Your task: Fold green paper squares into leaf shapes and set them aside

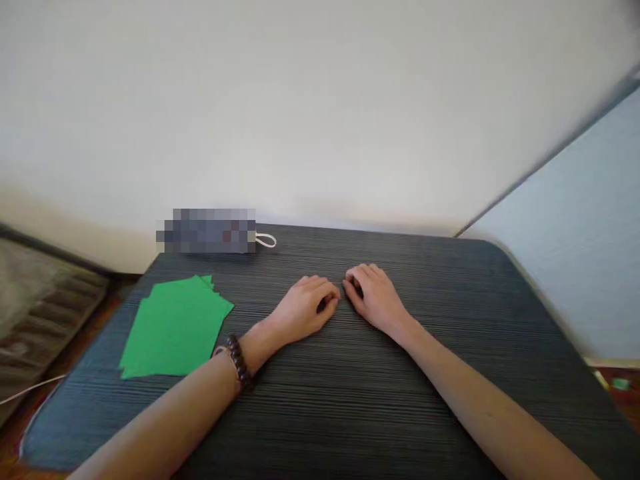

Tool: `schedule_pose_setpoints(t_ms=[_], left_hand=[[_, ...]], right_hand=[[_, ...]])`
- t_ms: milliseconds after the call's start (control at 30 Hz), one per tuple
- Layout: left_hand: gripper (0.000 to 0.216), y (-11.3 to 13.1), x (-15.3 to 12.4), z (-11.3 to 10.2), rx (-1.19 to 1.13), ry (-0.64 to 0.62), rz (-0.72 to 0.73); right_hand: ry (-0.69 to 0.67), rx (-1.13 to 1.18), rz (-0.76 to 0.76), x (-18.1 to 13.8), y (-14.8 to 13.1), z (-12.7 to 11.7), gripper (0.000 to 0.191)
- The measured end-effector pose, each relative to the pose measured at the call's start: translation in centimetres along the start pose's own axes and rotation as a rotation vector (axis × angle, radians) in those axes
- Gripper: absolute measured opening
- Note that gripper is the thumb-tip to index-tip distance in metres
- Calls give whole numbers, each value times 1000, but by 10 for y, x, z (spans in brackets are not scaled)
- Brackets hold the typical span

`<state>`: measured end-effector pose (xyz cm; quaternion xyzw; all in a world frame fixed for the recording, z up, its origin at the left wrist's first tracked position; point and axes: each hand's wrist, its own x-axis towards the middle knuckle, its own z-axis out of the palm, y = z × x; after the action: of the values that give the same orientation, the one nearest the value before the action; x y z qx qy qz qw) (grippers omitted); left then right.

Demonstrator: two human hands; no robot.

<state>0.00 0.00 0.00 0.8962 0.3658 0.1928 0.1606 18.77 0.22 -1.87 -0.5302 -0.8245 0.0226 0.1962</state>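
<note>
My left hand [308, 305] rests on the dark tabletop, its fingers curled in toward the thumb. A small hollow shows between thumb and fingers, with nothing visible in it. Close by on the right, my right hand [374, 296] lies in much the same loosely closed pose, also without any visible object. A narrow gap separates the two hands. Left of my left hand is a loose stack of green paper sheets [175, 327], fanned slightly at the corners. Neither hand touches the paper. A dark beaded bracelet [238, 360] circles my left wrist.
The dark grained table [340, 413] stands against a pale wall [320, 120]. At its back left sits a pixelated, unreadable object [210, 231] with a white cord loop [267, 240]. A light panel [580, 220] borders the right side. A thin cable [33, 389] runs at far left.
</note>
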Motion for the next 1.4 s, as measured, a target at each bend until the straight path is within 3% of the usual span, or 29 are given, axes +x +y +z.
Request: schedule_pose_setpoints(t_ms=[467, 1400], left_hand=[[18, 3, -6, 5, 138, 76, -131], [18, 1, -4, 3, 151, 56, -116]], right_hand=[[20, 13, -35, 1, -2, 2, 9], [13, 34, -36, 1, 0, 0, 9]])
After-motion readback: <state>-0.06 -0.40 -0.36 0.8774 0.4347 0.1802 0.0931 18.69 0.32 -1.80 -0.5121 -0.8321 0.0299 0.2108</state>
